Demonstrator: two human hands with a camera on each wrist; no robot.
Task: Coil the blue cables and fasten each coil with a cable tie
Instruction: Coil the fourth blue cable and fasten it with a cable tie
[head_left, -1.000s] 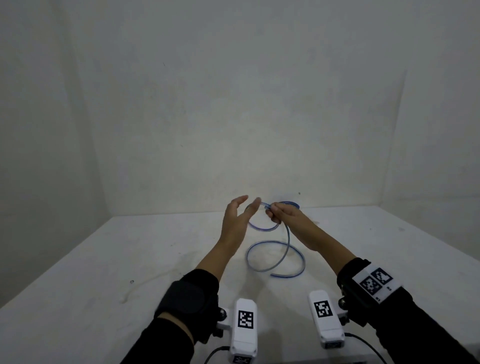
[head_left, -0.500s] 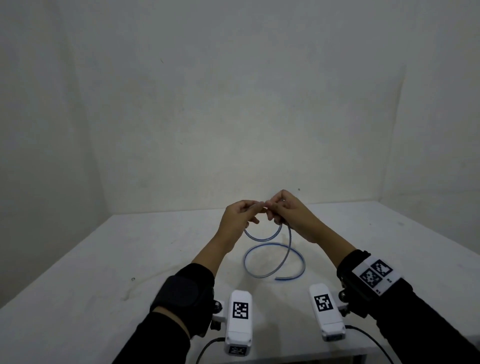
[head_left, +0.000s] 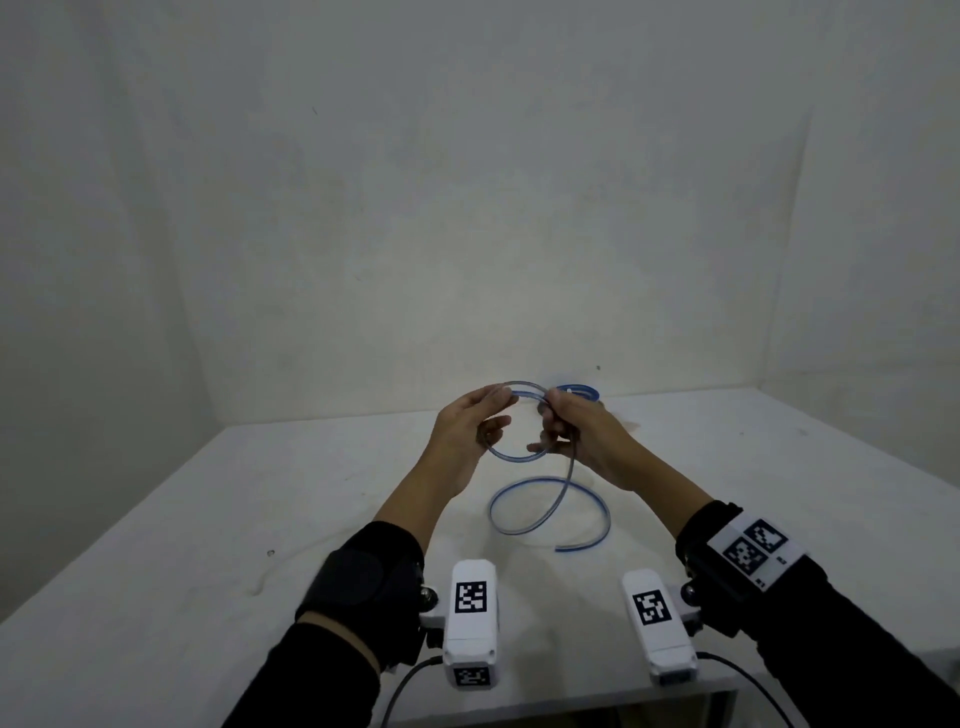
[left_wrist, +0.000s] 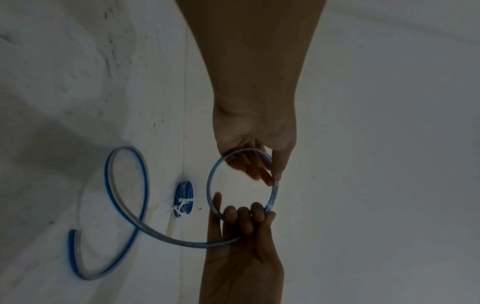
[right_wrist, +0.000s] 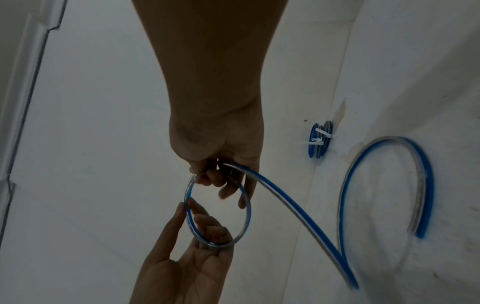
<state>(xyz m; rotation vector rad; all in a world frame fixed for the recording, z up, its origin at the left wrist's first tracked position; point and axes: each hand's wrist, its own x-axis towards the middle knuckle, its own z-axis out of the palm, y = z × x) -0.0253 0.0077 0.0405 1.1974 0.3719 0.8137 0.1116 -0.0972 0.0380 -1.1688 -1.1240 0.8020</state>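
Note:
A blue cable with a clear stripe is partly wound into one round loop held in the air above the white table. My left hand holds the loop's left side, fingers through it and thumb outside. My right hand grips the loop's right side where its turns cross, fingers curled round it. The loose length of the cable runs down from the right hand and curls on the table, ending in a free end.
A finished blue coil with a white cable tie lies at the back of the table by the wall, just behind my right hand. Walls close the table at the back and on both sides.
My left hand was open beside the right; it closed in on the cable. A full round loop now stands between both hands, which have moved a little apart.

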